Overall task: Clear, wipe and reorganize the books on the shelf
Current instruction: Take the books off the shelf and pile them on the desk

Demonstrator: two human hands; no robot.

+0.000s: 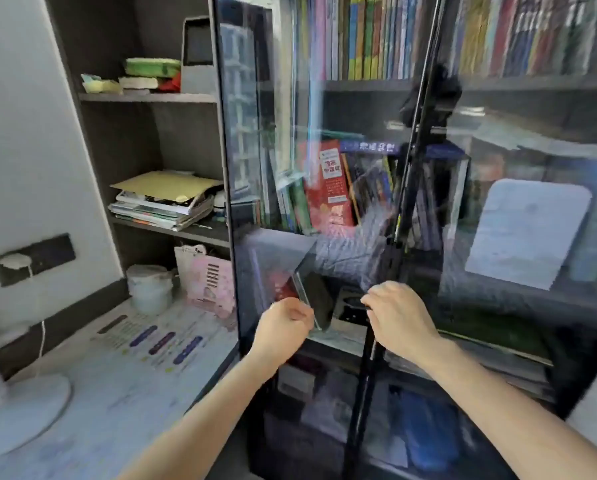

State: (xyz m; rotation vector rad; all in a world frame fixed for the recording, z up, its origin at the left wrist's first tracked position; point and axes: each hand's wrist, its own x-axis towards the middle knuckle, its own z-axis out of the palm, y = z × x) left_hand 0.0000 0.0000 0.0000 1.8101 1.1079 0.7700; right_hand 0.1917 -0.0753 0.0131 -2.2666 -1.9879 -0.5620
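two bare forearms are showing at the bottom of the view, pointing toward a tall bookcase with a glass front (pixel 255 150). the right hand (pixel 399 315) is curling its fingers over the dark door frame (pixel 362 393) that is running upright through the middle of the glass, and is gripping it there. the left hand (pixel 285 322) is sitting just beside it, level with it, its fingers bunching in with the thumb against the forefinger; whether it is pinching anything cannot be told, since glare and blur are covering that spot. behind the glass, the books (pixel 376 36) are standing upright in a tight row on the top shelf (pixel 366 84), and more are leaning on the shelf below, a red book (pixel 330 188) among them (its cover lettering is too blurred to read). to the left, open side shelves are holding a stack of papers (pixel 162 206) under a yellow envelope (pixel 165 185). lower down, a white tub (pixel 149 289) and a pink bag (pixel 210 285) are resting on a desk (pixel 117 393), and the round base of a white fan (pixel 23 414) is sitting near its left edge.
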